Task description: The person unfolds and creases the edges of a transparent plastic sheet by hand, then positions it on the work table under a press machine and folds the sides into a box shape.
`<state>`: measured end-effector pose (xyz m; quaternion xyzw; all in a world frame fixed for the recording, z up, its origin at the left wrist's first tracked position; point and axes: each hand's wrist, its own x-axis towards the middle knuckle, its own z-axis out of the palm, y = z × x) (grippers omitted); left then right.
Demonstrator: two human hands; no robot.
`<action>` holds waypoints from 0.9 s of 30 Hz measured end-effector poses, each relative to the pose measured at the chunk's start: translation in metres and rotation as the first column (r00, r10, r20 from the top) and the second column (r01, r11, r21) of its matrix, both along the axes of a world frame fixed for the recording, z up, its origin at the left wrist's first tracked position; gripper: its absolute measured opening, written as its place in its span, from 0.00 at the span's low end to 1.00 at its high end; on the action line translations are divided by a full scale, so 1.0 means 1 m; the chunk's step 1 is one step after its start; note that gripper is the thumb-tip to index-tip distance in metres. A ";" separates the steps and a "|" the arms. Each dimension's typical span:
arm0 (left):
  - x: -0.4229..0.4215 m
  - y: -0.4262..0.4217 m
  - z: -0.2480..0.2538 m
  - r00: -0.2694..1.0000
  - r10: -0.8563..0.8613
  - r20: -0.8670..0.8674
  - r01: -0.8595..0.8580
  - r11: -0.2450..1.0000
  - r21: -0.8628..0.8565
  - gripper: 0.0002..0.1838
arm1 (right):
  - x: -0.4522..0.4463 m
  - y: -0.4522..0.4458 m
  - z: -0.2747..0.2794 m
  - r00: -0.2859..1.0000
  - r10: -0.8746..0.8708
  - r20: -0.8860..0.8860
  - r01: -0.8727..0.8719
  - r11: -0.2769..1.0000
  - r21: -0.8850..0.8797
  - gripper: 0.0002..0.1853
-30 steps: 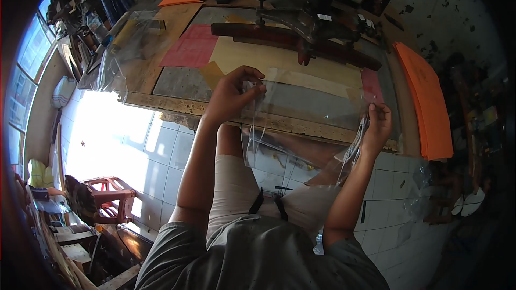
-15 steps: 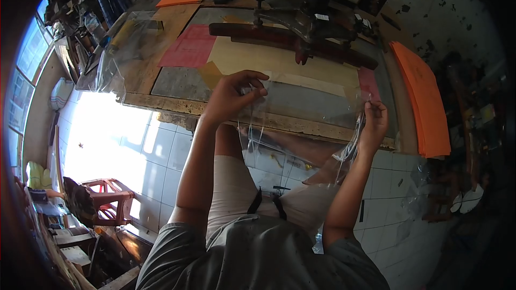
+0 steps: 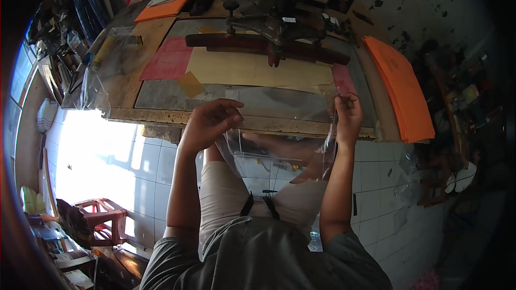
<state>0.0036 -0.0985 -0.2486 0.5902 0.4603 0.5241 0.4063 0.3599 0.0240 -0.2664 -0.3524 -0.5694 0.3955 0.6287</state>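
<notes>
A clear plastic sheet (image 3: 279, 153) hangs between my hands over the table's front edge, its lower part in front of my legs. My left hand (image 3: 212, 123), at its left upper corner, has thumb and fingers curved toward each other around the film. At the right upper corner my right hand (image 3: 348, 118) pinches the film between thumb and fingertips. Beyond them, a cream strip (image 3: 242, 67) lies on the grey work surface (image 3: 161, 94), with a pink sheet (image 3: 167, 59) at its left. A dark red bar (image 3: 269, 48) on a metal mount crosses above the strip.
Folded orange sheets (image 3: 400, 91) lie at the table's right side. Another orange piece (image 3: 169, 4) with a cloth on it is at the back left. Clear plastic (image 3: 99, 75) drapes over the left table corner. A red stool (image 3: 102, 220) stands on the floor at left.
The view has shifted, so the table appears farther left. My left hand is lower relative to the table edge. The plastic hangs more spread out between my hands.
</notes>
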 end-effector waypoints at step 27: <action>0.044 0.013 0.089 0.979 0.205 0.019 -0.206 0.971 0.123 0.13 | -0.005 -0.077 0.132 0.514 -0.109 0.850 -0.305 0.904 0.301 0.48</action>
